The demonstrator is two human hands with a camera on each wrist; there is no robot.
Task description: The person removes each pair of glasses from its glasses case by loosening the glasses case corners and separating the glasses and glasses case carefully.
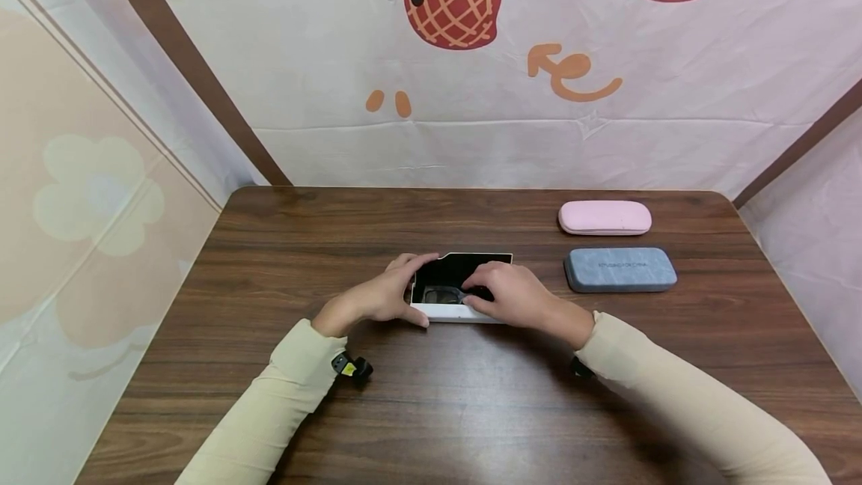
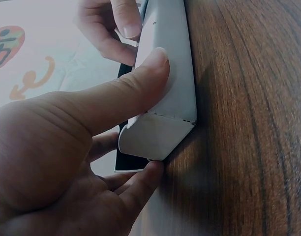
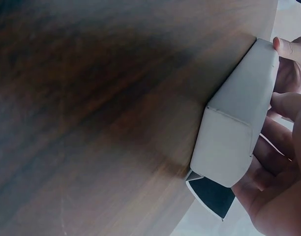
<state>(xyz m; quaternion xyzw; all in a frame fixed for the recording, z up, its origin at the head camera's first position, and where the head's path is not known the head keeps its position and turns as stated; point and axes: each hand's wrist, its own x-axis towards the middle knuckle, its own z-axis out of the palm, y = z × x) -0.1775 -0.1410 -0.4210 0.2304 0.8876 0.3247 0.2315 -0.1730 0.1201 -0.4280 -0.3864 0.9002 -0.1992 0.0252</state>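
Observation:
An opened white glasses case [image 1: 451, 313] with a black lining sits on the wooden table, its lid tipped back. Inside lies a pair of glasses [image 1: 441, 296] with dark, thin-looking frames. My left hand [image 1: 384, 294] grips the case's left end; in the left wrist view the thumb [image 2: 140, 91] presses on the white front wall and other fingers reach beneath and behind. My right hand [image 1: 515, 294] dips into the case from the right, thumb and index finger pinching the right side of the glasses. The right wrist view hides the glasses behind the case wall [image 3: 224, 142].
To the right on the wooden table [image 1: 269, 260] lie a closed blue glasses case [image 1: 621, 270] and, behind it, a closed pink glasses case [image 1: 604, 218]. A printed cloth [image 1: 323, 81] hangs along the table's back edge.

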